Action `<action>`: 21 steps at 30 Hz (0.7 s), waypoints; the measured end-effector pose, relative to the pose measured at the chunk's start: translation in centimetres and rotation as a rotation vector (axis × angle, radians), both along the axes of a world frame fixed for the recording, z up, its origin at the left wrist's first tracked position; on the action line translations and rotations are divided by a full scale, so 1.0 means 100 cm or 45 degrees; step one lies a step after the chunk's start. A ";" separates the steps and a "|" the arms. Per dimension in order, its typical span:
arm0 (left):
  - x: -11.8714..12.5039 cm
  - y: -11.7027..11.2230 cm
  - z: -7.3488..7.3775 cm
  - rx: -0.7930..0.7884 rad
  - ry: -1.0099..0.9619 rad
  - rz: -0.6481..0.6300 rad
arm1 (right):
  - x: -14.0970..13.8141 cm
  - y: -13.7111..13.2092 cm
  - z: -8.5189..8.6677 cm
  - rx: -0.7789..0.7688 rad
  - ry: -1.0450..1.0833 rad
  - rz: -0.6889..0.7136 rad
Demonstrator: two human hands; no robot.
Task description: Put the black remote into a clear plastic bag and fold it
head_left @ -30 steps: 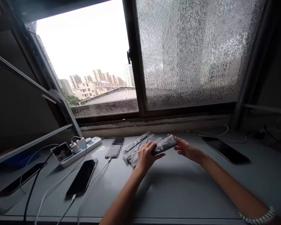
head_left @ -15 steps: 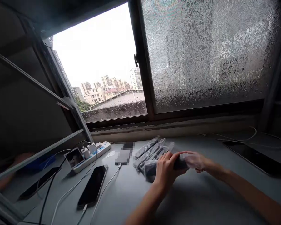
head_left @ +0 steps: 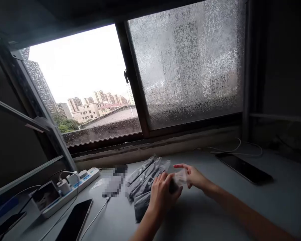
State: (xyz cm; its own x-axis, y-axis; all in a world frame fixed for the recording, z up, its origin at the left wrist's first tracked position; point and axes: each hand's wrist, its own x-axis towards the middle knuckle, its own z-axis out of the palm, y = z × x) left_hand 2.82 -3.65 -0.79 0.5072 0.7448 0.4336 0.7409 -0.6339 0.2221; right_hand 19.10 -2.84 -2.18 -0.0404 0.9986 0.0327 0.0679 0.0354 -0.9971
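Observation:
My left hand (head_left: pixel 162 194) is closed over a clear plastic bag (head_left: pixel 141 205) with something dark and soft-looking inside. The bag lies slantwise on the desk, its middle hidden under my fingers. At its right end, my right hand (head_left: pixel 197 177) grips the loose clear plastic, the index finger stretched out above it. Several more dark items in clear bags (head_left: pixel 144 180) lie side by side just beyond my left hand, touching the held one. What is inside the bags cannot be made out.
A white power strip (head_left: pixel 72 192) with plugged-in chargers stands on the left, near a black phone (head_left: pixel 75 221) and a cable (head_left: pixel 96 216). A blurred-out item (head_left: pixel 114 184) lies beside the bags. Another dark phone or tablet (head_left: pixel 244 168) lies at right, below the window (head_left: pixel 185 73).
The view has turned to the right, so the desk things sit further left. My right index finger has stretched out from the plastic; my left hand keeps its hold on the bag.

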 end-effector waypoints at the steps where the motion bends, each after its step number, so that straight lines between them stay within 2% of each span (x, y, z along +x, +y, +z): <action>1: 0.000 0.001 0.000 -0.002 0.017 -0.003 | -0.001 0.000 -0.001 0.014 -0.006 -0.040; 3: -0.001 0.002 -0.001 -0.002 0.049 -0.026 | -0.003 0.000 -0.002 0.074 -0.098 -0.111; 9: 0.002 0.004 -0.010 -0.027 0.108 -0.050 | -0.002 -0.009 0.002 0.382 -0.758 -0.338; 16: 0.007 0.000 -0.012 -0.017 0.092 -0.127 | 0.002 -0.008 0.010 0.359 -0.802 -0.360; 21: 0.015 -0.011 -0.017 -0.007 0.020 -0.111 | 0.008 -0.008 0.010 0.331 -0.816 -0.377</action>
State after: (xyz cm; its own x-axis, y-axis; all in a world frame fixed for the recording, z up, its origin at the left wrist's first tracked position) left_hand 4.32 -4.73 -2.49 0.5768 0.7001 0.4210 0.6864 -0.6948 0.2150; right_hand 19.87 -3.60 -1.15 0.1379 0.9341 0.3293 0.6752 0.1546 -0.7213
